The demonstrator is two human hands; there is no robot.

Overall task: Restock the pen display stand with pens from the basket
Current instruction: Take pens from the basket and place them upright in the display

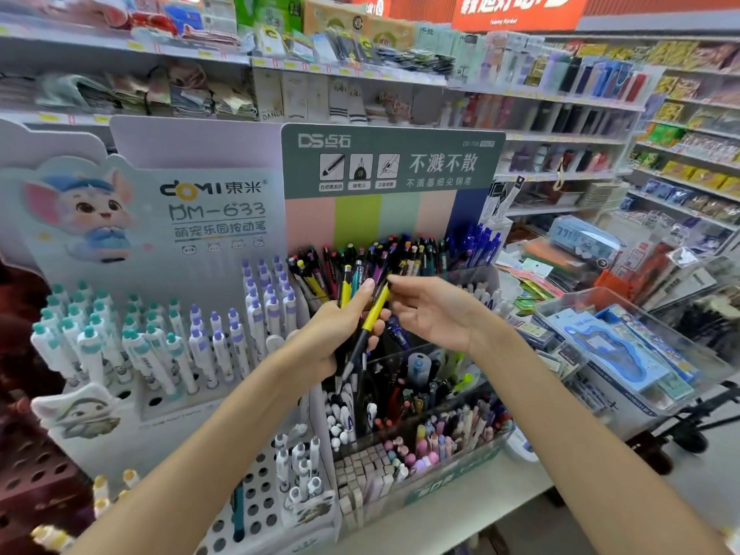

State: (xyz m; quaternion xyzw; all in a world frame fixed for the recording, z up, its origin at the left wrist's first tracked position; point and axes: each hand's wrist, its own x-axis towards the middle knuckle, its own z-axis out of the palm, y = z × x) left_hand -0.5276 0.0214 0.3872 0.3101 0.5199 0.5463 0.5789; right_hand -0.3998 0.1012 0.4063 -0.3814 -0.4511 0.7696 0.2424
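**Pens fanned in one hand, one being picked out**

Pens (352,314) sit bunched in the left hand (332,338), whose fingers curl round their middles with tips pointing down, so they stay fanned and easy to sort. The right hand (432,314) reaches across, its fingertips (394,280) pinching the top of a yellow pen (374,310), probably to draw it free for a slot. Just beyond the fingers stands the pen stand (394,162), its rack crowded with dark pens with coloured caps. The held pens are slim, with black lower barrels and yellow, teal or purple uppers. No basket can be made out for certain.
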